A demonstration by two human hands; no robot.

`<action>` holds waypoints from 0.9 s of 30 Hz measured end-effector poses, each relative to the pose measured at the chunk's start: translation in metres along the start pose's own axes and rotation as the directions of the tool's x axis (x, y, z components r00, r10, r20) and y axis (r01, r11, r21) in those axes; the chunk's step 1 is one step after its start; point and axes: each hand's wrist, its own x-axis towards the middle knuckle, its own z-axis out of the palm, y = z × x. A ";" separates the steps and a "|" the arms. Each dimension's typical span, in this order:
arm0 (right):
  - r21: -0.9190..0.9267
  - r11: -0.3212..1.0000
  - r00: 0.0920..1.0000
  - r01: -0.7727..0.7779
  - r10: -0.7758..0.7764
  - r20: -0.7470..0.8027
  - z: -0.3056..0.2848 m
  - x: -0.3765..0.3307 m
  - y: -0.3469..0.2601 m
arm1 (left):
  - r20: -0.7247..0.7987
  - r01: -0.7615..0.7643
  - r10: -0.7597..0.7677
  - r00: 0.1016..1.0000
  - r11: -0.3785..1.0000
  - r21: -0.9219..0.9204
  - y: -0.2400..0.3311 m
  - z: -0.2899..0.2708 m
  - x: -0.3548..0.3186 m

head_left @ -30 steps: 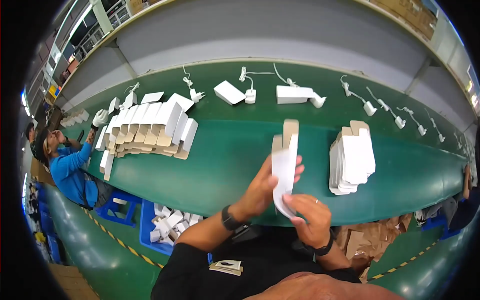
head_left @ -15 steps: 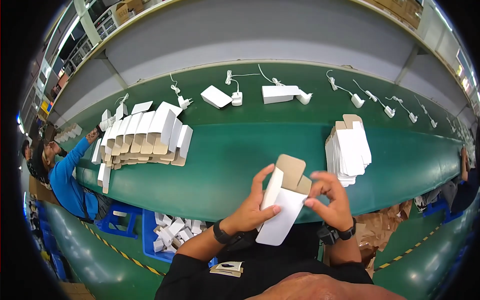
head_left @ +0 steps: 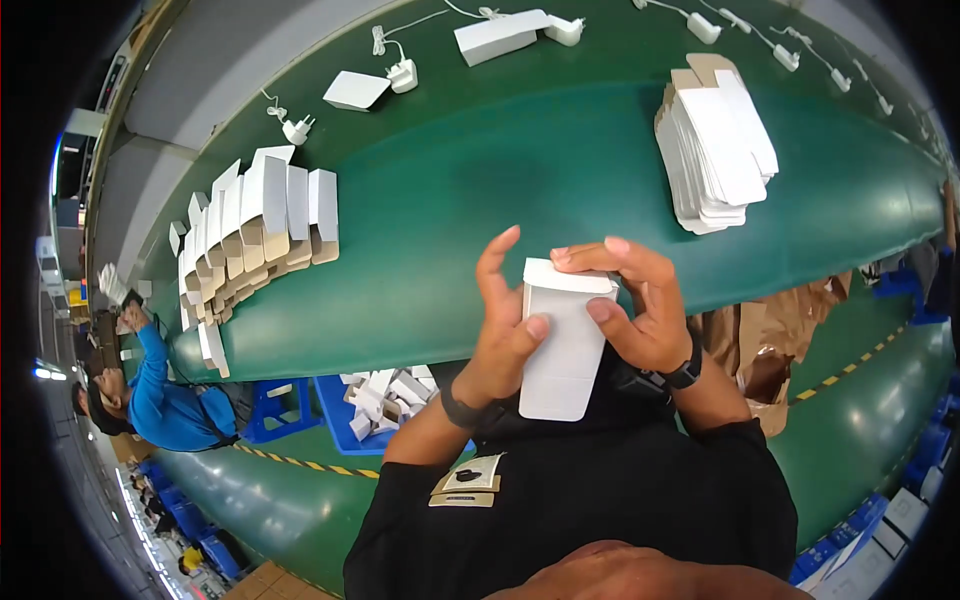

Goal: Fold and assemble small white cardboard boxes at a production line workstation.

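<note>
A white cardboard box, opened into a tall sleeve, is held upright in front of my chest. My left hand grips its left side with the thumb on the front face. My right hand holds the right side, its fingers pressing the top flap closed. A stack of flat white box blanks lies on the green table at the upper right. A row of folded white boxes stands at the left of the table.
White chargers with cables and white boxes lie along the table's far side. A blue crate of white boxes sits on the floor below the table. A person in blue works at the left. A brown paper bag stands at my right.
The box has been drawn in toward my chest and stood upright. Its brown top flap, open half a second ago, is now folded down under my right fingers.
</note>
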 end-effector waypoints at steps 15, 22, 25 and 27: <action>0.009 0.975 0.973 -0.222 0.221 0.066 -0.029 0.006 -0.003 | 0.237 -0.058 -0.044 0.970 0.911 0.409 -0.011 -0.020 0.001; 0.036 0.938 0.933 -0.344 0.337 0.129 -0.038 0.008 -0.009 | 0.254 -0.075 -0.046 0.966 0.893 0.444 -0.012 -0.020 0.004; 0.039 0.959 0.950 -0.281 0.272 0.152 -0.040 0.005 -0.004 | 0.223 -0.049 -0.041 0.974 0.923 0.382 -0.013 -0.015 0.004; 0.044 0.967 0.957 -0.251 0.241 0.164 -0.041 0.003 0.002 | 0.151 -0.002 -0.040 0.988 0.964 0.264 -0.013 -0.009 0.004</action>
